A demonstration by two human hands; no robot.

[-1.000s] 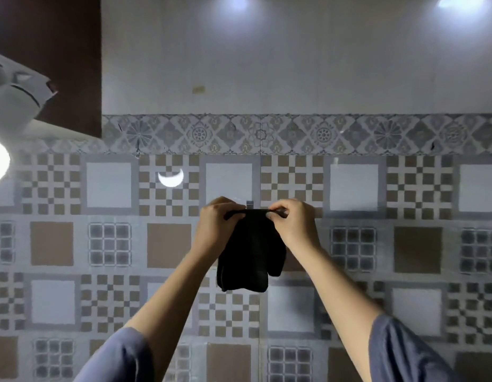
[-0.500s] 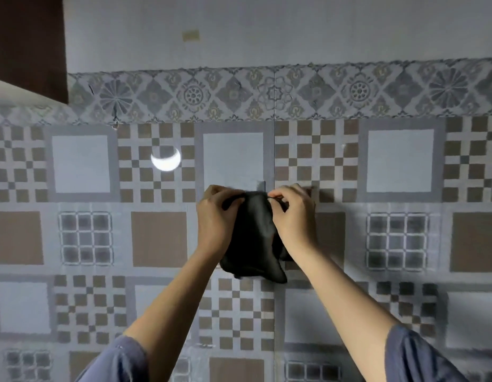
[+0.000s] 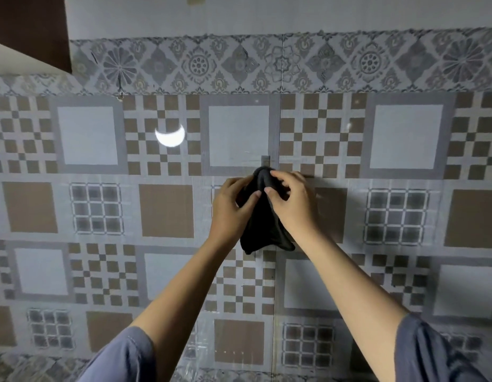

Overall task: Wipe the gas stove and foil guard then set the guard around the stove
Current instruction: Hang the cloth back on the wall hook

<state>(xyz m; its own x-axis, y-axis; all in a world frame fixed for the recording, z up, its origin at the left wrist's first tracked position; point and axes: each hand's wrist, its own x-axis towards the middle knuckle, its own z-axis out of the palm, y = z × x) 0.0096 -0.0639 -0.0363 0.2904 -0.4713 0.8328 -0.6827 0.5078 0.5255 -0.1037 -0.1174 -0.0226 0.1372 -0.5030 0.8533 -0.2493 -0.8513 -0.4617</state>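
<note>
**Cloth at the wall hook, stove out of shot**

The dark cloth [image 3: 262,216] hangs bunched against the tiled wall [image 3: 404,285], its top gathered right under a small grey hook [image 3: 266,160]. Left hand [image 3: 231,208] pinches the fabric from one side, thumb tip pressing in; right hand [image 3: 290,201] pinches the peak from the other, fingers curled over it. Both grips are closed on the cloth, neither hand spread. Stove and foil guard? Nowhere in view, so no telling where they sit. Whether the cloth is coming off or going on, I can't say. Best play, I'd judge: keep the top fold tight, lift it clear of the hook's tip, don't yank sideways.
</note>
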